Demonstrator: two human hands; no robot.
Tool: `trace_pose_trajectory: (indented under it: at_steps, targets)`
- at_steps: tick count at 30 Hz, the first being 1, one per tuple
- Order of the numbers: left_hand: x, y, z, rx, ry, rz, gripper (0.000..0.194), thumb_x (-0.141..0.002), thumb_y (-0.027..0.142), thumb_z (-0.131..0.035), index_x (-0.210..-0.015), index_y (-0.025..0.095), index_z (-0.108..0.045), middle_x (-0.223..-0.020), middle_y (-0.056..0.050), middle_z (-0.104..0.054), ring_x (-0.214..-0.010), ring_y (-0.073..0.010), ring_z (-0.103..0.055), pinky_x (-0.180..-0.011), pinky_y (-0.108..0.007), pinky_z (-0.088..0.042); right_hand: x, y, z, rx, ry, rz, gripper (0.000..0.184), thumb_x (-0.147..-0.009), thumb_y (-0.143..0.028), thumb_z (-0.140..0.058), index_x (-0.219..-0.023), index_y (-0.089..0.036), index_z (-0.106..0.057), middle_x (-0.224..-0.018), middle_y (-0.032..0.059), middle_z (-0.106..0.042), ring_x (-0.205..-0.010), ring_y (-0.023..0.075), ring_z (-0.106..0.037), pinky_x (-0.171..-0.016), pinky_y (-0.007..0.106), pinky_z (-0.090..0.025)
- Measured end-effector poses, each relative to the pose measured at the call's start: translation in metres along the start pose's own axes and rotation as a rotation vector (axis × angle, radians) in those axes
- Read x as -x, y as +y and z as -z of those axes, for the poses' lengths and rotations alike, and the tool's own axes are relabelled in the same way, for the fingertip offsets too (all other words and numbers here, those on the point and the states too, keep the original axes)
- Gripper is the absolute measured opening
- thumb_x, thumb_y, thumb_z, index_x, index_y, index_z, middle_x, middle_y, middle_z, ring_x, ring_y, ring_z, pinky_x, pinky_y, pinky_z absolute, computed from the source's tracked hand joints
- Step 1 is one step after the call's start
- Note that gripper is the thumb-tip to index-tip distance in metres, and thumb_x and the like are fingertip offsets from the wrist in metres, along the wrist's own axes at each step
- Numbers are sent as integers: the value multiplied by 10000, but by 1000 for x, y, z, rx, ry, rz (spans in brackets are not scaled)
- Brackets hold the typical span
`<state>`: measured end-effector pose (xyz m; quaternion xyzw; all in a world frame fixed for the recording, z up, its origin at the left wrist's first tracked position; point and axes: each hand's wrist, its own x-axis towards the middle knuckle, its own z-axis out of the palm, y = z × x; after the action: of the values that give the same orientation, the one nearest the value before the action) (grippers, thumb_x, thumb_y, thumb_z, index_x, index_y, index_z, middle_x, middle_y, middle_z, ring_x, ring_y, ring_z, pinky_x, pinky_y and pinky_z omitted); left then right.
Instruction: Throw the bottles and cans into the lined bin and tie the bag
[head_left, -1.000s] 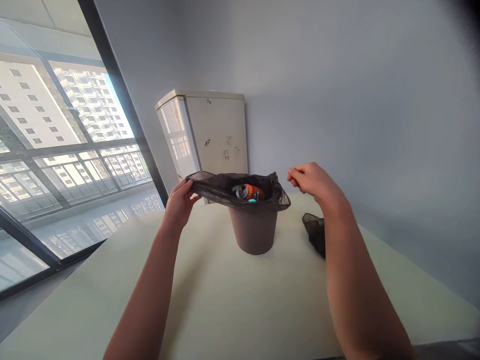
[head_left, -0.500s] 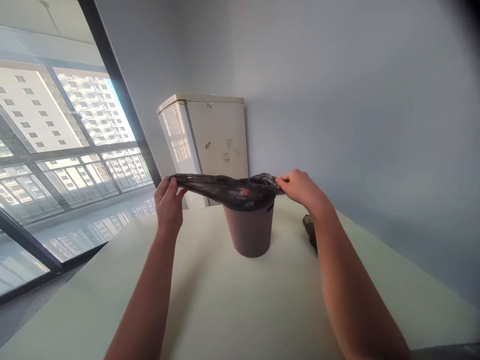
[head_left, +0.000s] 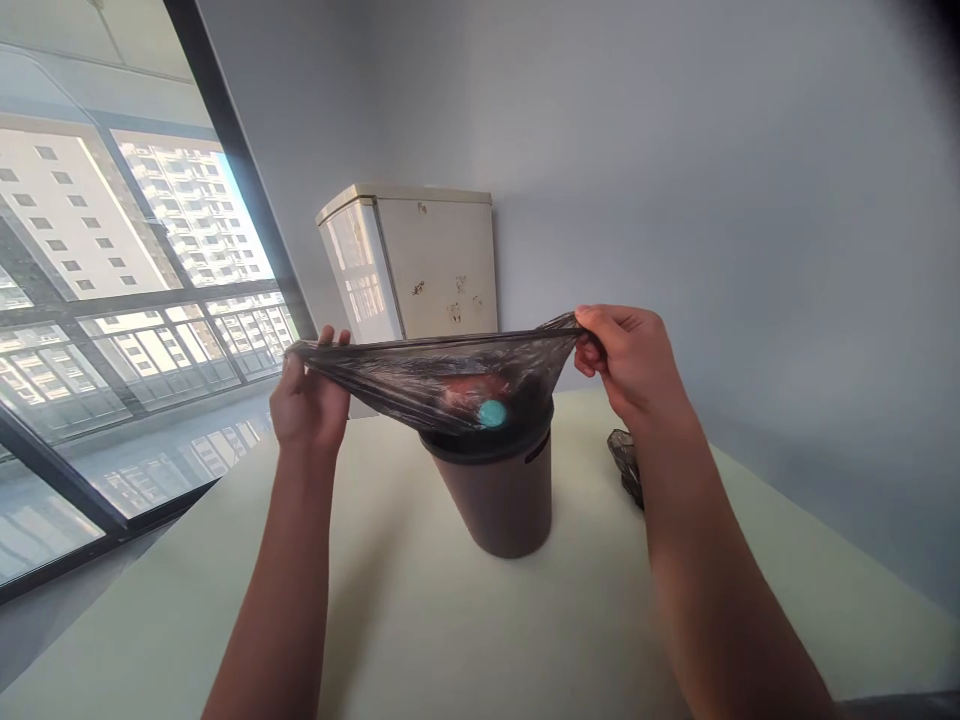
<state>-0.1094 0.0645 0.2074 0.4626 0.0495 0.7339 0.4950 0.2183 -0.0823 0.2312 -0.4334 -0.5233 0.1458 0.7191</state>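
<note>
A thin black garbage bag [head_left: 397, 385] is stretched wide above a brownish trash can [head_left: 499, 505], its lower part still inside the can. My left hand [head_left: 309, 395] pinches the bag's edge at the left. At the opposite end, my right hand [head_left: 622, 355] grips the other edge, fingers closed. Through the see-through plastic show a turquoise round thing [head_left: 492, 413] and a blurred orange-red can. The trash can leans a little, with a dark slot near its rim on the right.
A crumpled black plastic bag [head_left: 624, 462] lies on the pale table [head_left: 450, 630], partly behind my right forearm. Beyond the table stands a worn white refrigerator [head_left: 442, 260] against the grey wall. A large glass window [head_left: 150, 330] fills the left side.
My right hand has closed on the bag's right edge. Both hands have spread apart, pulling the bag taut and upward, and the trash can has shifted nearer and tilted.
</note>
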Motion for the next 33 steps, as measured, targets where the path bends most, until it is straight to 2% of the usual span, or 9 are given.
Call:
trace_pose_trajectory:
  at_steps: [3, 7, 12, 18, 23, 25, 28, 31, 33]
  targets:
    - [-4, 9, 3, 122, 53, 13, 164, -1003, 228, -602, -847, 220, -551, -837, 7, -664, -848, -127, -697, -943, -322, -582, -2, 1, 4, -5, 30, 2, 476, -854, -461, -699, -547, -239, -410, -583, -13, -351, -538, 128, -348, -482, 294, -351]
    - [-3, 17, 1, 308, -25, 64, 208, -1036, 137, -525, -843, 210, -498, -659, 63, -439, -550, -59, -494, -679, -190, -519, -6, 6, 12, -33, -162, -108, 363, -867, -446, -707, -630, -214, -558, -686, 18, -527, -640, 151, -505, -610, 306, -481]
    - [4, 15, -9, 329, -85, 110, 179, -1040, 219, -515, -863, 204, -490, -708, 38, -395, -581, -81, -449, -625, -205, -480, -9, 9, 9, -68, -224, -219, 432, -895, -657, -611, -828, -231, -590, -898, 80, -697, -906, 259, -661, -778, 398, -565]
    - [16, 19, -23, 238, -107, 115, 193, -970, 379, -561, -959, 190, -596, -797, -16, -460, -662, -122, -481, -638, -252, -493, 3, -2, -12, -149, -295, -234, 589, -821, -824, -590, -746, -254, -461, -731, 35, -593, -704, 211, -591, -669, 356, -526]
    - [24, 21, -33, 209, -151, 45, 109, -925, 199, -575, -999, 195, -655, -830, -22, -482, -668, -115, -496, -647, -250, -503, 13, -10, -19, -272, -483, -199, 345, -789, -491, -759, -964, -238, -602, -951, 47, -694, -719, 167, -583, -676, 321, -509]
    - [24, 20, -35, 192, -146, 9, 175, -915, 121, -564, -1021, 204, -675, -834, -24, -493, -669, -106, -499, -636, -226, -505, 12, -6, -18, -288, -512, -265, 424, -740, -299, -797, -1117, -237, -615, -1024, 48, -737, -695, 143, -574, -664, 300, -498]
    - [20, 20, -33, 159, -77, -51, 329, -880, 2, -566, -1049, 250, -703, -833, -15, -521, -660, -91, -512, -621, -185, -506, 5, 5, -13, -248, -463, -348, 369, -779, -208, -762, -1131, -192, -653, -1055, 92, -779, -738, 145, -621, -717, 300, -520]
    - [13, 22, -24, 174, -15, -123, 449, -836, -87, -596, -1048, 292, -710, -795, 30, -514, -644, -55, -529, -676, -137, -513, -4, 14, -3, -83, -348, -387, 130, -870, -211, -705, -987, -154, -716, -1052, 132, -792, -918, 196, -700, -854, 342, -541]
    - [8, 21, -16, 165, 2, -176, 447, -832, -102, -625, -1031, 290, -709, -774, 59, -505, -650, -29, -548, -759, -115, -515, -8, 18, 4, 71, -279, -445, 118, -948, -240, -648, -899, -155, -714, -1025, 137, -794, -984, 221, -714, -891, 373, -538]
